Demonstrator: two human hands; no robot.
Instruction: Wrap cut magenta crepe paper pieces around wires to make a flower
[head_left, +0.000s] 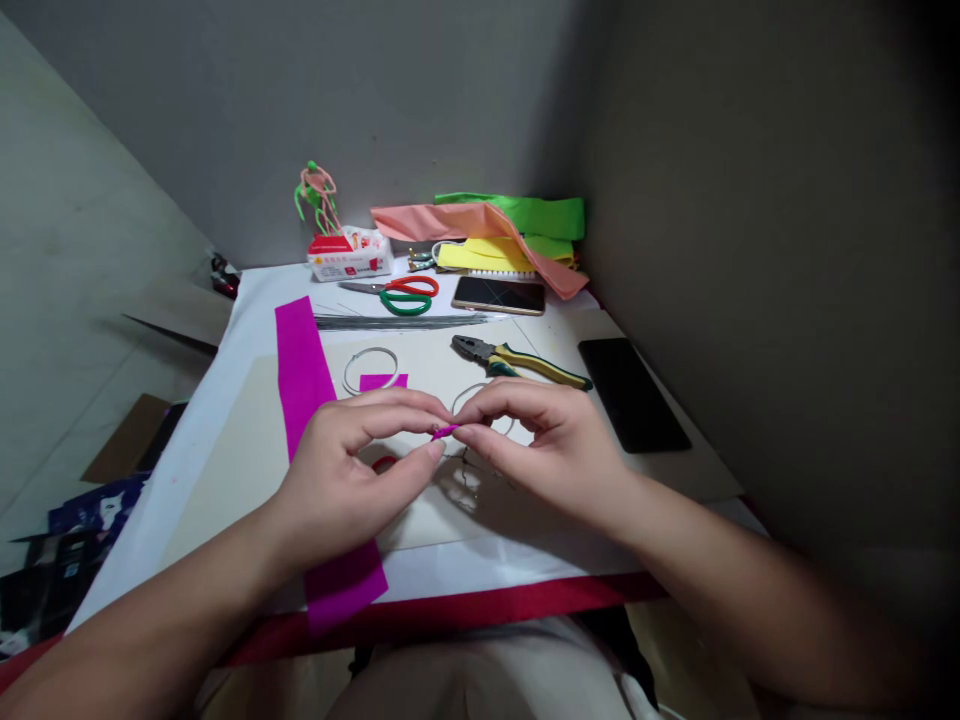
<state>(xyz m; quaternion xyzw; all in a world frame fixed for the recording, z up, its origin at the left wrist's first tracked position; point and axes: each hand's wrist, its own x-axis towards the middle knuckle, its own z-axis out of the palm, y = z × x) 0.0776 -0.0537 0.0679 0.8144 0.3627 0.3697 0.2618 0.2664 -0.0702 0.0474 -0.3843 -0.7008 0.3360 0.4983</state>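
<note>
Between the fingertips of my left hand and my right hand is a small magenta piece, apparently wrapped around thin wire. Both hands are closed in a pinch on it, above the middle of the table. Thin dark bent wire hangs just below the fingers; how it joins the piece I cannot tell. A long magenta strip runs under my left hand and over the table's front edge. Just beyond the hands lie a small magenta square and a wire coil. Another pale ring is partly hidden behind my right fingers.
Pliers, a black phone-like slab, scissors, a phone and grey wires lie on the table. Folded colored strips and a tissue pack with a wire figure stand near the back wall.
</note>
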